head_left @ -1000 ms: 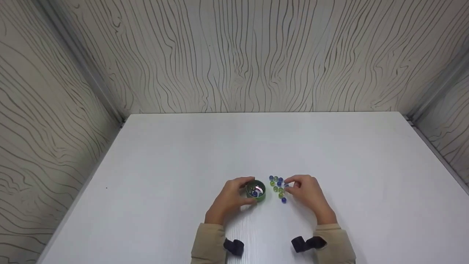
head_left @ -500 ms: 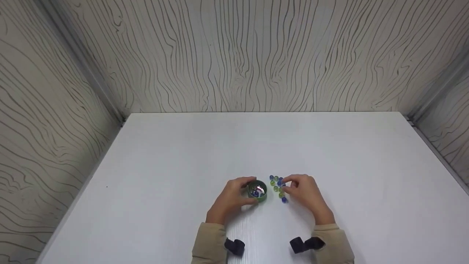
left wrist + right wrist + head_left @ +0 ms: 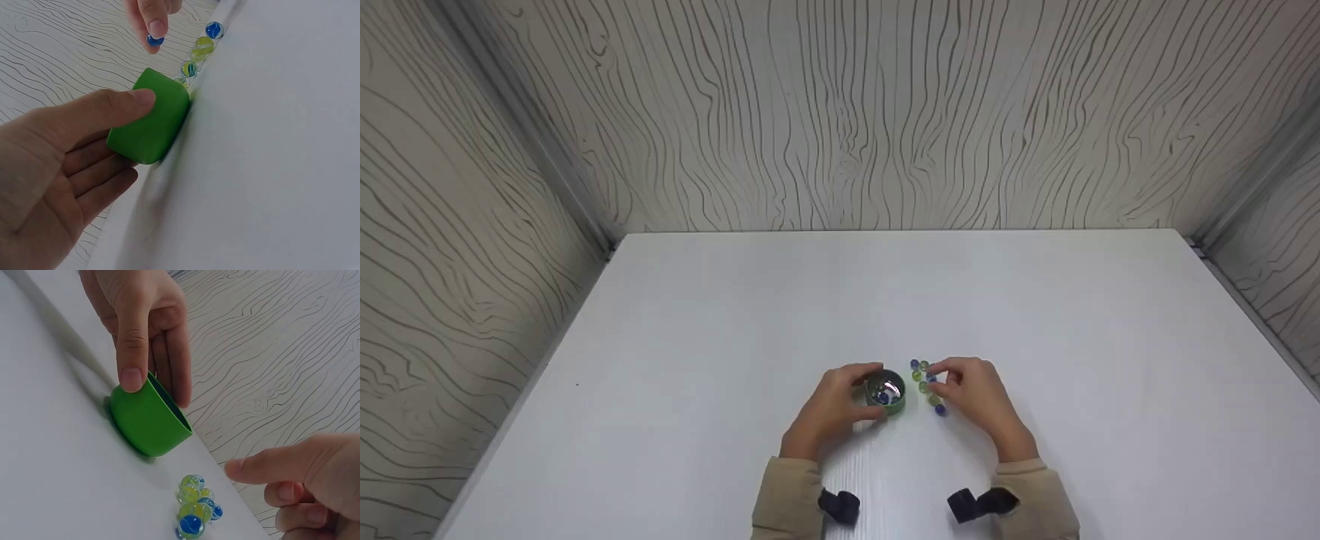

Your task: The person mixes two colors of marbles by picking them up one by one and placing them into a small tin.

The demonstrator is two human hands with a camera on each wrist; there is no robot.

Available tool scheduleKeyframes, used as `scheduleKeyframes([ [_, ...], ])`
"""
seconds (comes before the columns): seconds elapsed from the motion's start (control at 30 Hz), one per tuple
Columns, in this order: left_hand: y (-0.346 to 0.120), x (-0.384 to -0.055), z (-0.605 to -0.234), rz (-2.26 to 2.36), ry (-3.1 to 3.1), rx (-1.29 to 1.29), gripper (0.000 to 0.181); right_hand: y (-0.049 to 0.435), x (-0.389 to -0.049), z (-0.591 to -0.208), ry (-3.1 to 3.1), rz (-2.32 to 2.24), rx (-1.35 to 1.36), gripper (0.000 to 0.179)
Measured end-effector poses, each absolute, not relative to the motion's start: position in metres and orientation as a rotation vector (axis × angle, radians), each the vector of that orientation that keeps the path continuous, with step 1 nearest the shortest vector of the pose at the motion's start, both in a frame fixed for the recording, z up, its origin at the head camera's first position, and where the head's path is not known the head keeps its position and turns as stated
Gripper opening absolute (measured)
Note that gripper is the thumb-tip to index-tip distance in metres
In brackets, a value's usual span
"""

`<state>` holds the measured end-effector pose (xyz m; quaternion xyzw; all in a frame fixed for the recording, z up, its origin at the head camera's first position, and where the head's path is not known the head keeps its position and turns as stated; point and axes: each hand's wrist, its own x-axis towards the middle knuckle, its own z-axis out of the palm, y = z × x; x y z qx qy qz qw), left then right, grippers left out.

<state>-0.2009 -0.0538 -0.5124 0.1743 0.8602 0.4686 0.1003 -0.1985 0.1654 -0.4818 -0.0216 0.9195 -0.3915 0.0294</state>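
A small green cup [image 3: 157, 124] stands on the white table, its dark inside holding a few marbles [image 3: 883, 398], one of them blue. Thumb and fingers of my left hand [image 3: 829, 409] grip it from the left side. To its right, my right hand [image 3: 979, 390] hovers over a loose group of blue and yellow-green glass marbles [image 3: 194, 512]. In the left wrist view a blue marble [image 3: 155, 40] shows pinched between that hand's thumb and finger, above the others. The right wrist view hides this marble behind the thumb.
The white table [image 3: 720, 322] reaches back to a wood-grain patterned panel [image 3: 847, 112]. Similar panels rise at both sides. Black wrist mounts [image 3: 840, 507] sit by both sleeves, low in the head view.
My right hand has moved left, from the right edge of the marble group to over it, bringing the pinched blue marble nearer the cup. The left hand and cup stay nearly still.
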Motion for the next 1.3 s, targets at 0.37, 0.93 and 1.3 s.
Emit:
scheduleKeyframes([
  [0.37,-0.054,-0.201,-0.513,1.384,2.543,0.537,0.062,0.153,-0.195,-0.482,2.851,-1.223,-0.132,0.016],
  [0.93,-0.055,-0.199,-0.511,1.377,2.575,0.561,0.059,0.147,-0.193,-0.482,2.874,-1.268,-0.251,0.016],
  [1.3,-0.055,-0.199,-0.51,1.37,2.578,0.569,0.06,0.139,-0.194,-0.485,2.879,-1.248,-0.258,0.013],
])
